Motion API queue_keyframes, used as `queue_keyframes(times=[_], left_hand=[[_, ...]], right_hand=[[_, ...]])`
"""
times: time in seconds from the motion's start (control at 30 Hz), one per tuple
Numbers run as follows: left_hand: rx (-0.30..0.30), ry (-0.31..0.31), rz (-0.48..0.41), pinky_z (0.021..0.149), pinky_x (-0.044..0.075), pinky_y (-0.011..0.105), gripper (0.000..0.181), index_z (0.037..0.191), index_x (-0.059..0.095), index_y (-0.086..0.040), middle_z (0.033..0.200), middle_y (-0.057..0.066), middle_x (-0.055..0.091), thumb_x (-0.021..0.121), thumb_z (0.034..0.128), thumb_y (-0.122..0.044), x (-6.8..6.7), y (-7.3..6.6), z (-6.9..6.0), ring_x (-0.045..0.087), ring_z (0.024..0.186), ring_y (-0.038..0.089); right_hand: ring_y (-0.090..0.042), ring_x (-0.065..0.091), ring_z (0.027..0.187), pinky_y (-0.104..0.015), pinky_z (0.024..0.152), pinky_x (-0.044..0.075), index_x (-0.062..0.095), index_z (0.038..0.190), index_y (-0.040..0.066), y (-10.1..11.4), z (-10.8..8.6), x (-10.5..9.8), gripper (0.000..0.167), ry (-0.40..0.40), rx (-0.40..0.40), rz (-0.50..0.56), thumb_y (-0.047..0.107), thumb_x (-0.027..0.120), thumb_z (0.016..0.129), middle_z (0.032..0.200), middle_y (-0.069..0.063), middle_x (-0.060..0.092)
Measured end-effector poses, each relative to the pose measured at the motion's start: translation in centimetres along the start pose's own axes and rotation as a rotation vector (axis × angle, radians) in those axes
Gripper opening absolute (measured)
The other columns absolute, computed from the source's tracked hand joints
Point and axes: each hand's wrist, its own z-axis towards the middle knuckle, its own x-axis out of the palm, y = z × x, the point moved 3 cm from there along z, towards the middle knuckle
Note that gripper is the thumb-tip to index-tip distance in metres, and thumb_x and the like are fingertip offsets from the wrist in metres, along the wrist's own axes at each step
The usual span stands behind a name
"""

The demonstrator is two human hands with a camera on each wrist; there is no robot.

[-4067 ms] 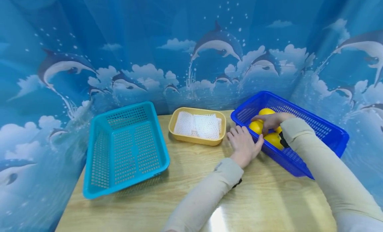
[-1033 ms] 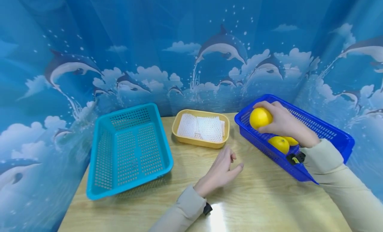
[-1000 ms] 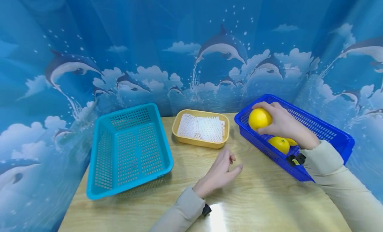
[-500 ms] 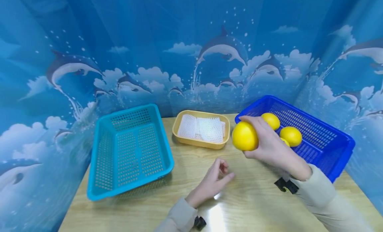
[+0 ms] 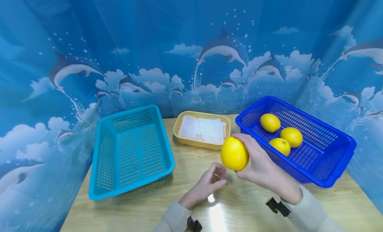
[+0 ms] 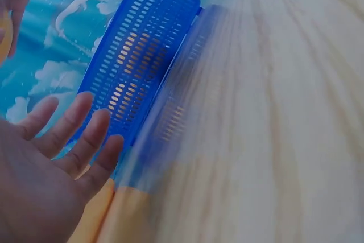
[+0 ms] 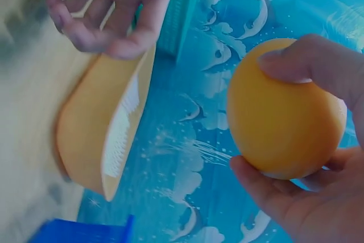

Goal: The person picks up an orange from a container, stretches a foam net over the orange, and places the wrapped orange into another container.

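My right hand [image 5: 258, 162] grips a plump yellow citrus fruit [image 5: 234, 154] above the table, in front of the tan tray. In the right wrist view, thumb and fingers clasp the smooth, slightly oval fruit [image 7: 284, 112] from opposite sides. My left hand [image 5: 206, 183] is just left of and below it, palm turned toward the fruit, with loosely bent fingers and nothing in them. The left wrist view shows those fingers [image 6: 74, 132] spread apart. Several similar fruits, one of them a yellow fruit [image 5: 291, 137], lie in the dark blue basket [image 5: 323, 135] on the right.
A tan tray [image 5: 197, 144] holding white foam net sleeves [image 5: 209, 129] stands at the back middle of the wooden table [image 5: 239, 212]. To the left is a turquoise perforated basket [image 5: 137, 149] with nothing inside. A dolphin-print curtain [image 5: 179, 42] hangs behind.
My right hand has lifted a yellow citrus fruit out of the blue basket and carried it left toward the middle. The left hand has left the basket's side and drawn back toward me.
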Motion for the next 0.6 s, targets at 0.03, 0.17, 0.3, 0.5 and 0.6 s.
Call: queue_keyframes(times=[0.03,0.17,0.3,0.5,0.6], left_hand=[[-0.014,0.004,-0.022,0.091,0.049,0.031,0.037,0.129,0.046,-0.008,0.113,0.006,0.062,0.055,0.0971,-0.026,-0.1,0.2,-0.1,0.058,0.101,0.012],[-0.074,0.010,-0.119,0.094,0.047,0.032,0.039,0.130,0.046,-0.012,0.117,0.009,0.063,0.055,0.0966,-0.030,-0.5,1.1,-0.4,0.059,0.103,0.013],[-0.081,0.010,-0.174,0.093,0.047,0.032,0.042,0.131,0.044,-0.012,0.111,0.005,0.064,0.056,0.0938,-0.029,-0.7,1.9,-0.5,0.059,0.098,0.013],[-0.011,0.069,-0.145,0.093,0.049,0.034,0.060,0.143,0.034,-0.017,0.119,0.001,0.062,0.059,0.0919,-0.038,-0.9,2.4,-1.0,0.059,0.102,0.016],[0.001,0.076,-0.147,0.104,0.042,0.038,0.070,0.148,0.030,-0.021,0.136,-0.001,0.055,0.059,0.0909,-0.049,-1.0,2.5,-1.0,0.054,0.120,0.016]], right_hand=[[-0.034,0.049,0.121,-0.062,0.093,0.047,0.041,0.143,0.005,0.0,-0.2,0.3,0.109,-0.009,-0.015,0.005,-0.007,0.092,0.048,0.140,-0.015,0.047],[-0.034,0.048,0.125,-0.062,0.095,0.045,0.043,0.143,0.005,-0.1,-1.1,1.7,0.112,-0.044,-0.076,0.053,-0.010,0.092,0.044,0.142,-0.015,0.046],[-0.033,0.047,0.128,-0.056,0.101,0.043,0.043,0.144,0.004,-0.4,-1.8,3.1,0.114,-0.085,-0.136,0.085,-0.010,0.091,0.042,0.144,-0.014,0.045],[-0.028,0.044,0.132,-0.030,0.113,0.030,0.045,0.142,0.000,-1.3,-2.7,5.2,0.108,-0.161,-0.217,0.150,-0.009,0.089,0.044,0.143,-0.017,0.047],[-0.027,0.044,0.132,-0.028,0.114,0.029,0.045,0.141,-0.002,-1.8,-3.2,6.4,0.105,-0.175,-0.257,0.172,-0.007,0.087,0.045,0.142,-0.018,0.047]])
